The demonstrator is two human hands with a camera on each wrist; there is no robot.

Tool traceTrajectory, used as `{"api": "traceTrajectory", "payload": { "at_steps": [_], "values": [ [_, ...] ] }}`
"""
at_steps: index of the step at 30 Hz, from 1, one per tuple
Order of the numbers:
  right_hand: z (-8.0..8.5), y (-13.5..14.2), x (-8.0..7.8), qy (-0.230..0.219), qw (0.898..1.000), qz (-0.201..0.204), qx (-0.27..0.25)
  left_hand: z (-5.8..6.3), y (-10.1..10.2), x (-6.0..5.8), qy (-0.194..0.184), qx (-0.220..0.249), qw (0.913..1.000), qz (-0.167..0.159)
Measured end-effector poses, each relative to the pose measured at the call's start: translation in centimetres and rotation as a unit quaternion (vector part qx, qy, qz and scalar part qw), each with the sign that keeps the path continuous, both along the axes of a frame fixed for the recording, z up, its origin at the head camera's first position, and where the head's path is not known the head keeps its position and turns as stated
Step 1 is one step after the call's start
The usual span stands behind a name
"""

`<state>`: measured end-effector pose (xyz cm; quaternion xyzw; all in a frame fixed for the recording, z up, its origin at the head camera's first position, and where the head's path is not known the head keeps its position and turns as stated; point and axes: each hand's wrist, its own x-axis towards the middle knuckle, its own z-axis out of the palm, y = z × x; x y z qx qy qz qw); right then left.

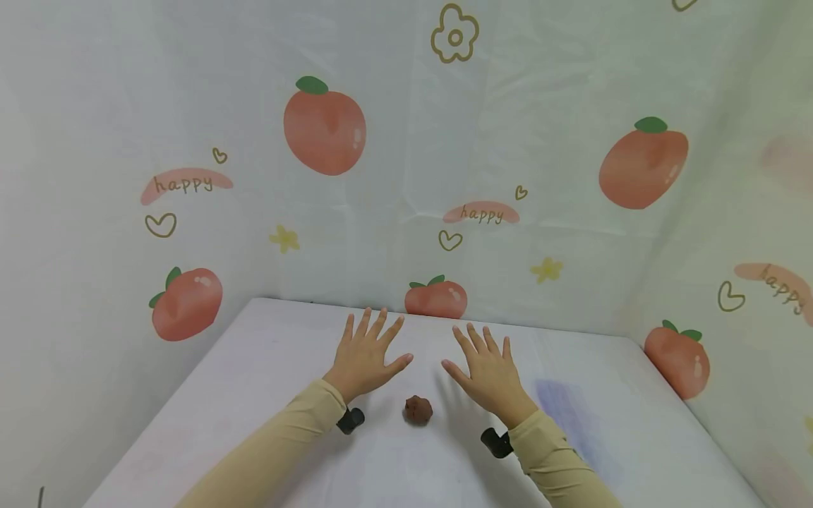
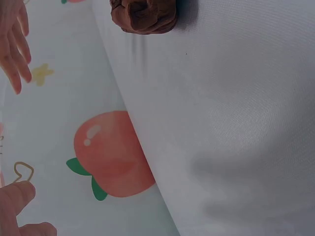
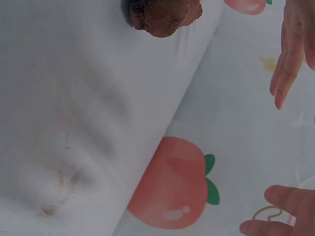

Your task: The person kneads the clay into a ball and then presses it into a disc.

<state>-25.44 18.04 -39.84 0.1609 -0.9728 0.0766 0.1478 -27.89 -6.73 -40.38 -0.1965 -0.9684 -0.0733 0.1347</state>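
Note:
A rough brown lump that looks like clay (image 1: 418, 410) lies on the white table, between and nearer than the two hands. It also shows at the top of the left wrist view (image 2: 143, 15) and the right wrist view (image 3: 165, 15). My left hand (image 1: 364, 358) is raised to the left of the lump, fingers straight and spread, holding nothing. Mirroring it on the other side, my right hand (image 1: 488, 372) has its fingers fanned out too, also without anything in it. Both hands are apart from the lump.
A white cloth printed with peaches (image 1: 324, 130) hangs behind and beside the table (image 1: 222, 395). Black wrist devices (image 1: 497, 443) sit under both sleeves. A faint purple stain (image 1: 568, 413) marks the tabletop at the right; brownish smears (image 3: 69, 182) appear in the right wrist view.

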Motion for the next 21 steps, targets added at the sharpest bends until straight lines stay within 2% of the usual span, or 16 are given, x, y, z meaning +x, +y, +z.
{"api": "traceTrajectory", "payload": {
  "at_steps": [14,19,21],
  "values": [
    [-0.07,0.13,0.06,-0.005,1.0,0.003,0.001,0.22,0.18,0.08,-0.012,-0.001,0.9999,-0.002],
    [-0.11,0.21,0.06,0.004,1.0,0.012,-0.007,0.35,0.12,-0.07,-0.021,0.016,0.9995,-0.017],
    [-0.07,0.16,0.18,-0.002,1.0,0.013,-0.014,0.51,0.1,0.02,-0.036,0.031,0.9986,-0.023]
  ]
}}
